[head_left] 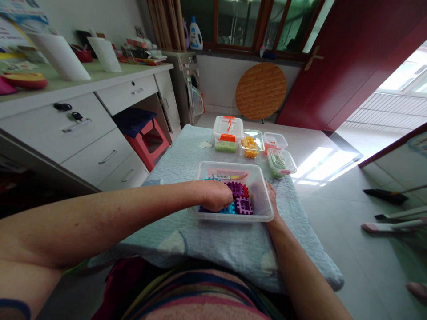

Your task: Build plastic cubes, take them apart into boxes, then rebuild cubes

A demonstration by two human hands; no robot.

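A clear plastic box stands on the cloth-covered table, holding interlocking plastic blocks. Purple blocks and a few red ones lie toward its right side; blue blocks show beneath my left hand. That hand reaches down inside the box, its fingers curled closed among the blocks. Whatever it grips is hidden under the knuckles. Against the outside of the box's right wall, my right hand holds the box, with its fingers partly hidden.
Behind the box stand an orange-clipped lidded container, a tub of orange pieces, a tub with reddish contents and a lidded tub with green contents. A quilted blue cloth covers the table. A pink stool is at left.
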